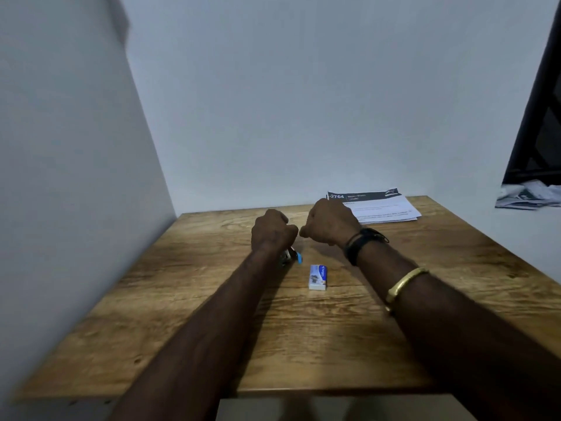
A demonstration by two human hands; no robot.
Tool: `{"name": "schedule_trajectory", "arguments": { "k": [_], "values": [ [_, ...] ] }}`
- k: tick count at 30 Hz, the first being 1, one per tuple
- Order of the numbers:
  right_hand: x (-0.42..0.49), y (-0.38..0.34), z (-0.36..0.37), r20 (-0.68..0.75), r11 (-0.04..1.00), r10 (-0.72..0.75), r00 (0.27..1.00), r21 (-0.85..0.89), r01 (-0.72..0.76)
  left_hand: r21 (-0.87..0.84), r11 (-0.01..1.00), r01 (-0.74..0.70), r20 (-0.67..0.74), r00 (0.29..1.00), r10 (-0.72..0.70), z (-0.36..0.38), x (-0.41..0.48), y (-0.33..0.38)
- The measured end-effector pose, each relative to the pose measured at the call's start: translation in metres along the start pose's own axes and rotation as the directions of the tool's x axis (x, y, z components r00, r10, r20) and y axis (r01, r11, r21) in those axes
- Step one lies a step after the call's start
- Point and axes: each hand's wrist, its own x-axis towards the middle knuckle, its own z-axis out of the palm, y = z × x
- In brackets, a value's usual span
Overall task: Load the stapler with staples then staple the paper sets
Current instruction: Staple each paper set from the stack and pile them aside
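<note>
My left hand (273,229) is curled in a fist over the middle of the wooden table (303,344). The blue and metal stapler (290,257) sticks out below the heel of that hand, most of it hidden by hand and wrist. My right hand (329,223) is also curled, just right of the left hand and a small gap away, and nothing shows in its fingers. A small white and blue staple box (318,278) lies shut on the table, nearer to me than both hands. The printed paper sets (385,208) are stacked at the table's far right, behind my right hand.
The table stands in a corner, with white walls at the left and behind. A dark frame (540,132) and crumpled papers (528,196) are off the table at the far right. The table's near edge (303,390) runs under my forearms.
</note>
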Motion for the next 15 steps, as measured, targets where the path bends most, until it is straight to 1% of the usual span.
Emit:
{"name": "schedule_trajectory", "arguments": {
  "k": [2, 4, 7, 10, 12, 15],
  "values": [
    [-0.007, -0.007, -0.004, 0.09, 0.997, 0.012, 0.996, -0.071, -0.006, 0.05, 0.999, 0.013, 0.057, 0.998, -0.016, -0.006, -0.009, -0.002],
    [-0.013, -0.011, -0.008, 0.162, 0.994, 0.02, 0.987, -0.106, -0.003, 0.081, 0.997, 0.017, 0.1, 0.995, -0.025, -0.009, -0.017, -0.002],
    [-0.022, -0.014, -0.014, 0.275, 0.99, 0.046, 0.96, -0.14, -0.008, 0.095, 0.995, 0.03, 0.105, 0.994, -0.04, -0.012, -0.025, -0.002],
    [-0.029, -0.014, -0.015, 0.368, 0.992, 0.084, 0.926, -0.123, -0.041, 0.111, 0.993, 0.03, 0.082, 0.996, -0.04, -0.012, -0.031, -0.001],
    [-0.031, -0.012, -0.014, 0.397, 0.991, 0.102, 0.912, -0.122, -0.058, 0.121, 0.992, 0.026, 0.08, 0.996, -0.035, -0.011, -0.034, 0.0],
    [-0.031, -0.01, -0.009, 0.373, 0.992, 0.099, 0.923, -0.114, -0.061, 0.125, 0.992, 0.027, 0.066, 0.997, -0.035, -0.01, -0.036, 0.0]
  ]
}}
